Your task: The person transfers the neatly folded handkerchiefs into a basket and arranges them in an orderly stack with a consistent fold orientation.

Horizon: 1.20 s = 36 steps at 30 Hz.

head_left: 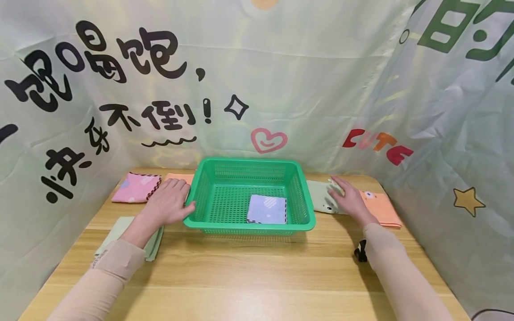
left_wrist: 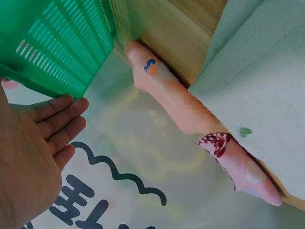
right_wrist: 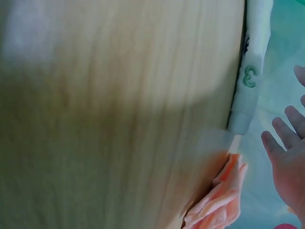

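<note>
A green plastic basket [head_left: 257,226] stands on the table with a folded purple-blue cloth [head_left: 267,209] inside it. Beside the basket's left edge is my left hand [head_left: 167,203], its fingers extended and its thumb by the rim. In the left wrist view the fingertips of this hand [left_wrist: 52,129] overlap the basket's edge [left_wrist: 71,90]; whether they bear on it I cannot tell. My right hand [head_left: 350,199] hovers over a folded pale green cloth [head_left: 321,196] right of the basket. Its fingers are spread and hold nothing, as the right wrist view shows beside the cloth [right_wrist: 250,71].
A pink cloth [head_left: 134,188], an orange cloth [head_left: 178,177] and another pale green cloth [head_left: 154,243] lie on the left. At the far right lies an orange cloth [head_left: 383,209]. Printed fabric walls [head_left: 321,89] enclose the wooden table [head_left: 241,276].
</note>
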Motion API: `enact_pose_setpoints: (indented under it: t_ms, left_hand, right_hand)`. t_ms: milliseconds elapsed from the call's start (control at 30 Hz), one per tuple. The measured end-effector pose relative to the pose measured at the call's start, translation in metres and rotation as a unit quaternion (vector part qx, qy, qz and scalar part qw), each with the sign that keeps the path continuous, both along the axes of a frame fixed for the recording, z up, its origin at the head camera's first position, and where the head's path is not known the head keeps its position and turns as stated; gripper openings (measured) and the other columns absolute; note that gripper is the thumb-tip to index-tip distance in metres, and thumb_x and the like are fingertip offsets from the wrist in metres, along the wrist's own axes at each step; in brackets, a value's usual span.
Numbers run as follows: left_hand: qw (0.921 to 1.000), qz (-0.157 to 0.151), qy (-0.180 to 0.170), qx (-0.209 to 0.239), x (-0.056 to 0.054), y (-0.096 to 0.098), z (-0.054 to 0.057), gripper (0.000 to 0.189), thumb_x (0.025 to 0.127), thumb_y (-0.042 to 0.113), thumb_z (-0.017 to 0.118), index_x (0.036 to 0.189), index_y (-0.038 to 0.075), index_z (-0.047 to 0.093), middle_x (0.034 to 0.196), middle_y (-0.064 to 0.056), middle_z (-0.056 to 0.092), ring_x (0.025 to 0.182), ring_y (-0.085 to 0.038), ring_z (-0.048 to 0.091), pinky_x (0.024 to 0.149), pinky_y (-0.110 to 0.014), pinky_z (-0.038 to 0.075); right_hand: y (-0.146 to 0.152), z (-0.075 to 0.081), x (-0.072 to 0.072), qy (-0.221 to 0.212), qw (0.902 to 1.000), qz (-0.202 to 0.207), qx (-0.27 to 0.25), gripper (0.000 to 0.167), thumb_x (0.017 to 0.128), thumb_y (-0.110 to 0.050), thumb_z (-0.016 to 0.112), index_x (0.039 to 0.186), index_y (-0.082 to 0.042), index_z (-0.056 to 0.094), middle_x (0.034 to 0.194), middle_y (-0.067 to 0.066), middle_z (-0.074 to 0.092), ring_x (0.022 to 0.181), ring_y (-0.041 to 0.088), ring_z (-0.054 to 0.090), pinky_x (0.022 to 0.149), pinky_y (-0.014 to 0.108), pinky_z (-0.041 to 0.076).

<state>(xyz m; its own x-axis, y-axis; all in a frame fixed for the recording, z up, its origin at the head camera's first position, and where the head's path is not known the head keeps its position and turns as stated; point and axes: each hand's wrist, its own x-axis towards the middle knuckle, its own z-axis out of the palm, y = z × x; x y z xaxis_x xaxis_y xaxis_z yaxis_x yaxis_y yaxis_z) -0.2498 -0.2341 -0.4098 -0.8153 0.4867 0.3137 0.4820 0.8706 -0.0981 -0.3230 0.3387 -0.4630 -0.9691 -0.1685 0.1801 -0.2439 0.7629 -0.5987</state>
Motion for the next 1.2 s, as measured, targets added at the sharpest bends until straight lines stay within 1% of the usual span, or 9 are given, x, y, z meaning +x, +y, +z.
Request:
enact_pose_setpoints:
  t_ms: [167, 433, 600, 767, 967, 1200]
  left_hand:
    - [1.0000, 0.003, -0.004, -0.003, 0.000, 0.000, 0.000, 0.038, 0.092, 0.039, 0.056, 0.095, 0.001, 0.057, 0.095, -0.016, 0.057, 0.102, -0.040, 0.057, 0.100, -0.053, 0.044]
    - [0.9999, 0.006, -0.008, -0.008, 0.001, 0.000, 0.002, 0.038, 0.092, 0.038, 0.056, 0.095, 0.000, 0.056, 0.095, -0.016, 0.057, 0.102, -0.040, 0.057, 0.100, -0.053, 0.044]
    - [0.9999, 0.004, -0.007, -0.011, 0.000, 0.001, 0.001, 0.038, 0.092, 0.038, 0.056, 0.095, 0.001, 0.056, 0.095, -0.016, 0.056, 0.101, -0.040, 0.057, 0.099, -0.053, 0.044]
    - [0.9999, 0.006, -0.009, -0.009, -0.001, 0.000, 0.000, 0.037, 0.092, 0.039, 0.056, 0.094, 0.001, 0.055, 0.095, -0.015, 0.056, 0.101, -0.039, 0.057, 0.099, -0.053, 0.044]
    - [0.9999, 0.006, -0.012, -0.008, -0.001, 0.001, 0.001, 0.037, 0.092, 0.039, 0.056, 0.094, 0.001, 0.055, 0.095, -0.015, 0.056, 0.101, -0.039, 0.057, 0.099, -0.053, 0.044]
    - [0.9999, 0.005, -0.012, -0.005, 0.000, 0.000, 0.001, 0.038, 0.092, 0.038, 0.056, 0.096, 0.000, 0.056, 0.096, -0.016, 0.057, 0.102, -0.040, 0.057, 0.100, -0.053, 0.044]
  right_hand:
    - [0.003, -0.003, -0.006, -0.016, 0.9998, 0.005, 0.011, 0.067, 0.106, -0.030, 0.060, 0.163, -0.008, 0.032, 0.165, 0.027, 0.029, 0.151, 0.051, 0.025, 0.116, 0.069, 0.027]
    - [0.006, -0.004, -0.016, -0.050, 0.9985, 0.000, 0.025, 0.068, 0.105, -0.024, 0.063, 0.163, -0.006, 0.031, 0.165, 0.027, 0.028, 0.152, 0.051, 0.023, 0.118, 0.068, 0.024]
    - [0.009, -0.008, -0.022, -0.069, 0.9971, -0.001, 0.034, 0.068, 0.105, -0.025, 0.061, 0.163, -0.006, 0.030, 0.166, 0.026, 0.027, 0.152, 0.051, 0.023, 0.118, 0.068, 0.024]
    - [0.011, -0.011, -0.028, -0.075, 0.9959, 0.002, 0.050, 0.067, 0.106, -0.026, 0.059, 0.163, -0.004, 0.030, 0.166, 0.027, 0.028, 0.151, 0.051, 0.023, 0.119, 0.067, 0.023]
    - [0.012, -0.011, -0.031, -0.071, 0.9950, 0.013, 0.069, 0.066, 0.105, -0.022, 0.060, 0.160, 0.001, 0.032, 0.163, 0.031, 0.030, 0.149, 0.054, 0.025, 0.118, 0.067, 0.025]
    - [0.010, -0.008, -0.030, -0.087, 0.9933, 0.025, 0.071, 0.065, 0.105, -0.022, 0.060, 0.159, 0.003, 0.033, 0.161, 0.033, 0.031, 0.148, 0.055, 0.026, 0.117, 0.068, 0.026]
